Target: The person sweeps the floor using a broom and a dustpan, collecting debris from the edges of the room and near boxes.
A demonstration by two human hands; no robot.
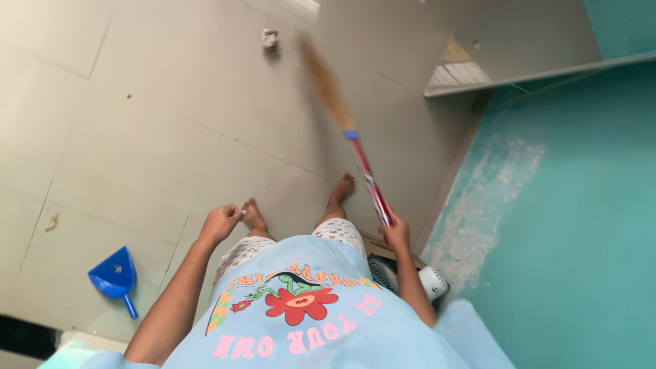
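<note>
Right hand (395,232) has its grip pinching the broom (355,147) handle; left hand (220,223), curled shut, holds nothing.

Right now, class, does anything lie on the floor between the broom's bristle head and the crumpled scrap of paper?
Nothing visible does. The straw-coloured bristle head of the red-handled broom, held in the right hand, sits beside the crumpled grey paper scrap, with only bare beige tile between.
</note>
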